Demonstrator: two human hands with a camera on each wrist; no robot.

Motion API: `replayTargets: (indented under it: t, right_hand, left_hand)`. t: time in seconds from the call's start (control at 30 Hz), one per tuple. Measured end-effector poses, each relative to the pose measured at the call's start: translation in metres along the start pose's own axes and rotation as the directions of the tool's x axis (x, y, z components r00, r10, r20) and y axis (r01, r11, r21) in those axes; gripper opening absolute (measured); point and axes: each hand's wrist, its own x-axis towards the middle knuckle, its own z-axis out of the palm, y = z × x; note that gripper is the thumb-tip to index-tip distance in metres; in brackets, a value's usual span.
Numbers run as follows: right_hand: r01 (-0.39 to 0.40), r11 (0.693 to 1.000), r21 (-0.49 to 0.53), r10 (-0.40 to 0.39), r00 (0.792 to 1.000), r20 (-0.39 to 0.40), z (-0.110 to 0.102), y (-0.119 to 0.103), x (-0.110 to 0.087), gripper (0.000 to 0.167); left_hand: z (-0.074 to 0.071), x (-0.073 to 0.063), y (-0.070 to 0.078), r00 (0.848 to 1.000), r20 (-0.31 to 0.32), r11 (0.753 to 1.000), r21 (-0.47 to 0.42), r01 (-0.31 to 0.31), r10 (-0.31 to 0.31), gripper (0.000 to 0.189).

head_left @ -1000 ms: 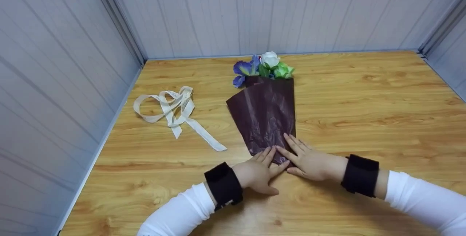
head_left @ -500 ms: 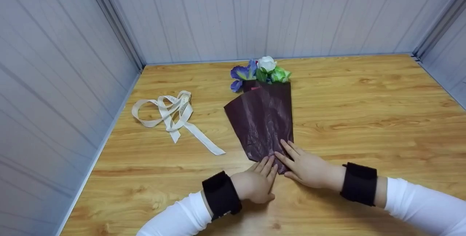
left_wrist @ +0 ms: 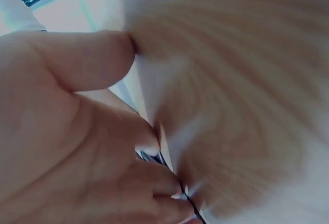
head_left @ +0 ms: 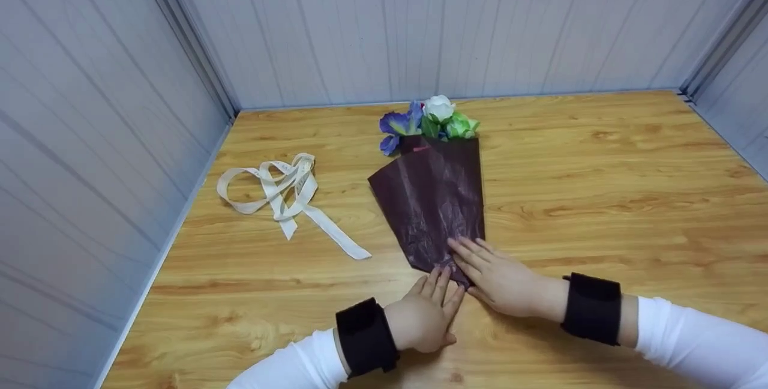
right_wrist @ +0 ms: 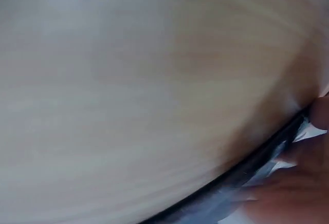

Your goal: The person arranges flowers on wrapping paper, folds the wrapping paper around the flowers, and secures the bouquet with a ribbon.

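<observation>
Wrap (head_left: pixel 429 203) surrounds flowers (head_left: pixel 439 108); my left hand (head_left: pixel 420 320) and right hand (head_left: pixel 510 282) touch its base, fingers straight, gripping nothing; lifting could loosen it.

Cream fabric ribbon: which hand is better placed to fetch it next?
Left, probably: the left hand lies nearer the cream fabric ribbon; the right hand rests farther off on the dark purple wrapping paper.

Left hand (head_left: pixel 422 318): palm down, fingers straight, thumb apart.
Right hand (head_left: pixel 506 282): palm down, fingers straight, angled inward.
Left arm (head_left: pixel 294 365): slants inward.
Right arm (head_left: pixel 699 328): slants inward.
</observation>
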Motion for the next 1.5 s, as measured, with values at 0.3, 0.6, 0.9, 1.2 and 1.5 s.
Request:
replayTargets:
  t: [0.3,0.6,0.9,1.2,1.5]
  right_hand:
    - [0.070,0.998,-0.004,-0.070,0.997,-0.014,0.000,-0.002,-0.001,0.047]
    - [0.034,0.999,0.015,-0.030,0.979,-0.203,-0.001,0.001,0.005,0.036]
    - [-0.054,0.997,0.063,0.061,0.991,-0.121,-0.007,0.010,-0.007,0.043]
    - [-0.118,0.985,0.125,0.130,0.987,-0.089,-0.004,0.024,-0.012,0.045]
    - [-0.142,0.978,0.155,0.156,0.985,-0.080,-0.005,0.044,-0.015,0.044]
  left_hand:
    - [0.002,-0.004,0.010,0.995,-0.098,0.997,0.072,0.036,-0.029,0.072]
    - [-0.007,-0.001,0.003,0.998,-0.066,0.999,-0.020,-0.026,0.024,0.073]
    - [-0.009,0.009,-0.005,0.990,-0.095,0.993,-0.042,-0.109,0.105,0.079]
    - [-0.017,0.031,-0.008,0.992,-0.086,0.989,-0.103,-0.103,0.095,0.076]
    - [-0.032,0.056,-0.005,0.992,-0.086,0.987,-0.127,-0.099,0.088,0.071]
